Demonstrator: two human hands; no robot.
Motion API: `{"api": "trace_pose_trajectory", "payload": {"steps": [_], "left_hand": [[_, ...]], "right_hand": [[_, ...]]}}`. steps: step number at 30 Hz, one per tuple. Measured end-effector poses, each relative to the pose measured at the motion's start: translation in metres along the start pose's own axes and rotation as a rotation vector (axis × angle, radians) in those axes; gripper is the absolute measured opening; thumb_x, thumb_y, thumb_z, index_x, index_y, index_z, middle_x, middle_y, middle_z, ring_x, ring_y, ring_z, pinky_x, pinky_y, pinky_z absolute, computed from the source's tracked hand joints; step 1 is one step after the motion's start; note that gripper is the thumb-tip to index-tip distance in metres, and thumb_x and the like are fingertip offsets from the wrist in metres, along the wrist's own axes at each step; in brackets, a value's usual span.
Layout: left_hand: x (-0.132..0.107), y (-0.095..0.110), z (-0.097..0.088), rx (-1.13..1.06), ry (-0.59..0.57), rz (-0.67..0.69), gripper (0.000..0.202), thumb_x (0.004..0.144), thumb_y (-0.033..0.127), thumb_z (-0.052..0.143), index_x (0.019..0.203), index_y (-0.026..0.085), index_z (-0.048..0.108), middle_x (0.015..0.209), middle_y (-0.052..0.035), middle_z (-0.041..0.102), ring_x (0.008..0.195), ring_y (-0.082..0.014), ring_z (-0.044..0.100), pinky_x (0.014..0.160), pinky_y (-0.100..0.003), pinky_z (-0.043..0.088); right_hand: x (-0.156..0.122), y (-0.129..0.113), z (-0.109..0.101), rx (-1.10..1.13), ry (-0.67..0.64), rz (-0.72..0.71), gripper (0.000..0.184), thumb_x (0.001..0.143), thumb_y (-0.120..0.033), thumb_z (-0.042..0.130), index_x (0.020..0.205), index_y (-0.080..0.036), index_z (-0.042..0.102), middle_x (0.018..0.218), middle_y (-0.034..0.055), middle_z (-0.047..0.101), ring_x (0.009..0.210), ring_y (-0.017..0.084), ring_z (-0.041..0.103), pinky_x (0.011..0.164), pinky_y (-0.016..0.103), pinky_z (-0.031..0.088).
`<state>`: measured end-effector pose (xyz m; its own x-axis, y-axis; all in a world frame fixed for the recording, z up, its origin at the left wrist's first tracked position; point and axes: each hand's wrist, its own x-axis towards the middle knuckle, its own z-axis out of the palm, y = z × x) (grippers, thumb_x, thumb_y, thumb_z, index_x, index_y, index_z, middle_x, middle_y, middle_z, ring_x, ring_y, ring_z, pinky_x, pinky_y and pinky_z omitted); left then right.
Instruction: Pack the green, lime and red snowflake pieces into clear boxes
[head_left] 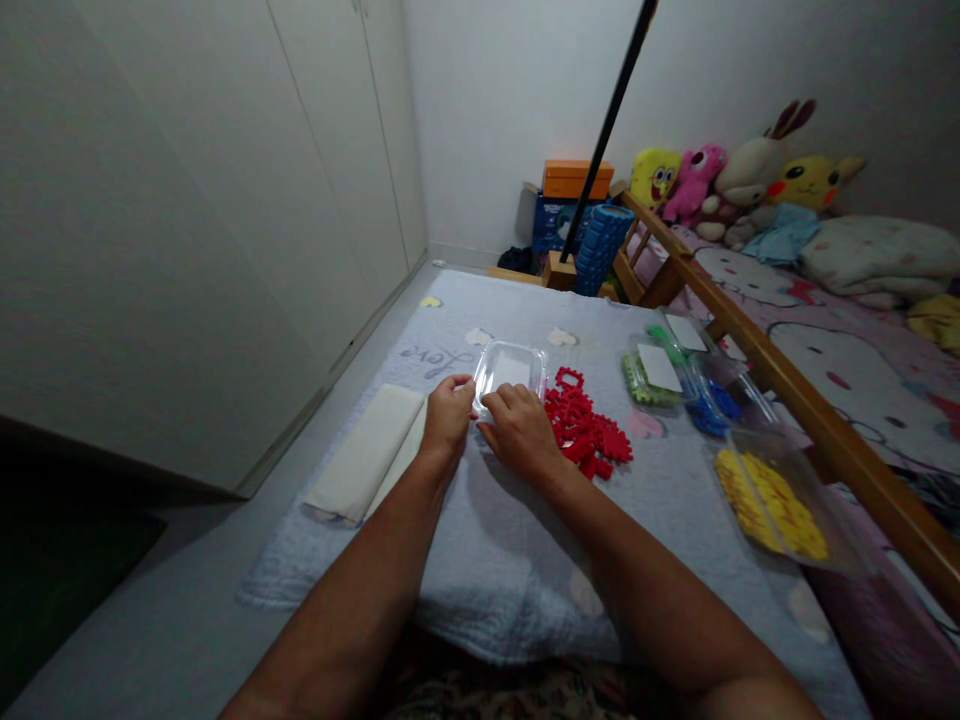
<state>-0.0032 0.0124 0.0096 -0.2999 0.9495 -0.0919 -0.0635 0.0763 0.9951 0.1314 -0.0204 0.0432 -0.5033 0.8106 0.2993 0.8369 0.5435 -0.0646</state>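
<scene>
Both hands are at a clear plastic box [517,362] with a white label, which lies on the cloth in front of me. My left hand [449,410] grips its left near corner, thumb and fingers closed on the edge. My right hand [517,425] lies over the near side, its fingers bent onto the rim; the fingertips are partly hidden. Right beside that hand is a heap of red toothed plastic pieces [589,430]. To the left of my left hand lies a folded cream cloth [367,450].
On the right stand clear boxes of green pieces [643,380] and blue pieces [712,408], plus a bag of yellow pieces [772,505]. A wooden bed rail [750,325] runs along the table's right side. A black pole [609,130] rises behind the far edge.
</scene>
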Motion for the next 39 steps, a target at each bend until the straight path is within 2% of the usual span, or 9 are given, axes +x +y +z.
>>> {"api": "trace_pose_trajectory", "payload": {"steps": [3, 6, 11, 19, 22, 27, 30, 33, 39], "left_hand": [[-0.001, 0.001, -0.001, 0.017, 0.005, 0.009, 0.028, 0.072, 0.037, 0.067, 0.088, 0.015, 0.069, 0.07, 0.0004, 0.065, 0.053, -0.0112, 0.054, 0.051, -0.023, 0.043], [-0.002, 0.003, -0.003, 0.014, -0.024, -0.052, 0.019, 0.073, 0.037, 0.066, 0.073, 0.017, 0.062, 0.061, 0.0024, 0.058, 0.047, -0.0093, 0.047, 0.047, -0.021, 0.037], [-0.007, 0.009, -0.008, -0.043, -0.159, -0.204, 0.034, 0.077, 0.047, 0.066, 0.061, 0.022, 0.048, 0.046, 0.0063, 0.041, 0.038, -0.0079, 0.033, 0.039, -0.022, 0.025], [-0.005, 0.005, -0.009, -0.108, -0.191, -0.195, 0.042, 0.069, 0.051, 0.074, 0.061, 0.023, 0.045, 0.048, 0.0072, 0.042, 0.038, -0.0066, 0.033, 0.04, -0.021, 0.024], [-0.002, 0.001, -0.01, -0.066, -0.169, -0.148, 0.04, 0.07, 0.051, 0.072, 0.062, 0.023, 0.045, 0.049, 0.0072, 0.043, 0.041, -0.0072, 0.034, 0.042, -0.022, 0.026], [0.004, 0.001, -0.013, 0.149, -0.083, 0.076, 0.032, 0.071, 0.044, 0.07, 0.059, 0.021, 0.051, 0.054, 0.0055, 0.047, 0.051, -0.0092, 0.039, 0.052, -0.024, 0.031], [0.004, 0.005, -0.014, 0.276, -0.03, 0.159, 0.029, 0.072, 0.039, 0.069, 0.057, 0.02, 0.052, 0.056, 0.0049, 0.048, 0.056, -0.0102, 0.041, 0.056, -0.024, 0.033], [0.003, 0.006, -0.014, 0.307, -0.007, 0.171, 0.028, 0.072, 0.037, 0.068, 0.057, 0.02, 0.051, 0.056, 0.0053, 0.048, 0.057, -0.0105, 0.042, 0.058, -0.025, 0.033], [0.001, 0.002, -0.012, 0.191, 0.0, 0.153, 0.029, 0.068, 0.035, 0.073, 0.058, 0.02, 0.05, 0.058, 0.0056, 0.047, 0.056, -0.0091, 0.039, 0.056, -0.023, 0.031]], "right_hand": [[0.002, 0.0, 0.005, -0.005, 0.004, -0.024, 0.015, 0.102, -0.031, 0.061, 0.103, -0.018, 0.07, 0.105, 0.0109, 0.069, 0.098, 0.027, 0.056, 0.084, 0.037, 0.042], [-0.001, 0.0, 0.008, -0.017, 0.027, -0.04, 0.014, 0.102, -0.028, 0.062, 0.097, -0.019, 0.07, 0.102, 0.0099, 0.069, 0.095, 0.026, 0.056, 0.082, 0.036, 0.041], [-0.006, 0.001, 0.009, -0.028, 0.085, -0.06, 0.018, 0.104, -0.029, 0.06, 0.092, -0.019, 0.07, 0.096, 0.0093, 0.069, 0.092, 0.025, 0.055, 0.08, 0.036, 0.039], [-0.01, 0.001, 0.014, -0.043, 0.165, -0.078, 0.02, 0.105, -0.026, 0.058, 0.089, -0.02, 0.07, 0.091, 0.008, 0.068, 0.089, 0.024, 0.053, 0.078, 0.036, 0.036], [-0.011, 0.001, 0.017, -0.046, 0.183, -0.079, 0.018, 0.104, -0.025, 0.059, 0.089, -0.02, 0.069, 0.092, 0.0073, 0.068, 0.089, 0.024, 0.053, 0.079, 0.036, 0.037], [-0.011, 0.001, 0.019, -0.053, 0.172, -0.081, 0.016, 0.103, -0.025, 0.06, 0.091, -0.021, 0.07, 0.092, 0.007, 0.068, 0.09, 0.024, 0.053, 0.079, 0.036, 0.037], [-0.009, 0.001, 0.018, -0.046, 0.142, -0.076, 0.017, 0.103, -0.026, 0.059, 0.092, -0.021, 0.07, 0.093, 0.0075, 0.068, 0.09, 0.024, 0.053, 0.079, 0.036, 0.037], [-0.007, 0.0, 0.016, -0.039, 0.109, -0.07, 0.016, 0.103, -0.028, 0.06, 0.093, -0.02, 0.07, 0.095, 0.008, 0.068, 0.092, 0.025, 0.053, 0.079, 0.036, 0.038], [-0.005, 0.0, 0.015, -0.03, 0.079, -0.069, 0.015, 0.103, -0.03, 0.06, 0.097, -0.02, 0.07, 0.098, 0.0088, 0.069, 0.093, 0.025, 0.054, 0.08, 0.037, 0.039]]}}
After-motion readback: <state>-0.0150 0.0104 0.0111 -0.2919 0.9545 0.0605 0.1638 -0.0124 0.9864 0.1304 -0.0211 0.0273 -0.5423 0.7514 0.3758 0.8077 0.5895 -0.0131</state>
